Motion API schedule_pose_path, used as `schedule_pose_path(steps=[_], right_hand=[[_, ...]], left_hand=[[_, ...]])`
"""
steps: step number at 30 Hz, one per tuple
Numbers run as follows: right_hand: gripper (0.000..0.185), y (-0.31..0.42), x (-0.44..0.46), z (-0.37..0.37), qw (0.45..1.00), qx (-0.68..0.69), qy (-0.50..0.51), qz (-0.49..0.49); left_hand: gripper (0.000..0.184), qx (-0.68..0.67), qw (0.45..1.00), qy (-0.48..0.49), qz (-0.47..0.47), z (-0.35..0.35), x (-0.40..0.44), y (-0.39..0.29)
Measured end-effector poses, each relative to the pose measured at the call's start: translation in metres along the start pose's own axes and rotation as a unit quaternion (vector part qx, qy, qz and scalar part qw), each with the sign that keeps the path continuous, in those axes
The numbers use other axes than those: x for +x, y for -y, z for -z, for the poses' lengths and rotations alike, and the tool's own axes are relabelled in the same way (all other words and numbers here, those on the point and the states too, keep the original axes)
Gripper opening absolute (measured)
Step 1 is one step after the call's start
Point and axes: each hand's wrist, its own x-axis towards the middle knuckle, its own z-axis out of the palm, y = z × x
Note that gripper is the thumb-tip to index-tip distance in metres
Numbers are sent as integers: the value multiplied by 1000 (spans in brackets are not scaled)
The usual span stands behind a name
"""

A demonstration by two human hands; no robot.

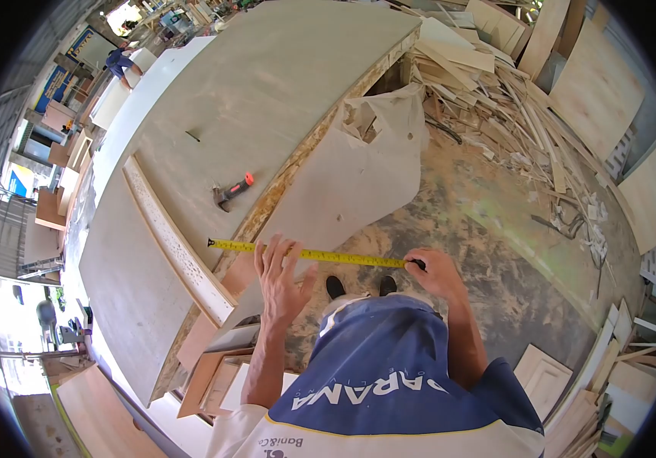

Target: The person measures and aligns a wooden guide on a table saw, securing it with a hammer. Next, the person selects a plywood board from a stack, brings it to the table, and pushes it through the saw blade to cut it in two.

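Note:
My right hand (438,275) is closed around the dark case of a tape measure (354,259), mostly hidden by the fingers. Its yellow blade stretches out to the left, with a dark hook at the far end over the large grey board. My left hand (280,281) is open at the blade, fingers stretched and slightly apart; the blade runs behind them, and whether they press on it I cannot tell. A hammer (232,192) with a red-and-black handle lies on the board beyond the hook. To the left, a long pale wooden strip with speckled channel (171,233) lies across the board.
The large grey board (267,76) forms the worktop, with a rough edge. A torn translucent sheet (358,175) hangs from it. Wood offcuts (496,99) are heaped at the back right. Open-fronted wooden boxes (217,382) stand lower left. Another person (120,65) is far off.

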Motion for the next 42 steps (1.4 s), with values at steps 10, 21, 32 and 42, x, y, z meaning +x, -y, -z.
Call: schedule_pose_path(steps=[10,21,32,42], right_hand=[[23,1,12,-12,1000,16,-16,9],[23,6,26,-8,1000,-17,3,0],[26,14,42,-4,996,-57,57,-31],[25,-4,43,-1,996,-61,44,-44]], left_hand=[[28,-33,998,59,-21,-9,26,21],[25,-84,995,56,2,-19,23,39],[21,-80,992,72,57,-18,21,46],[22,-55,989,96,102,-10,22,60]])
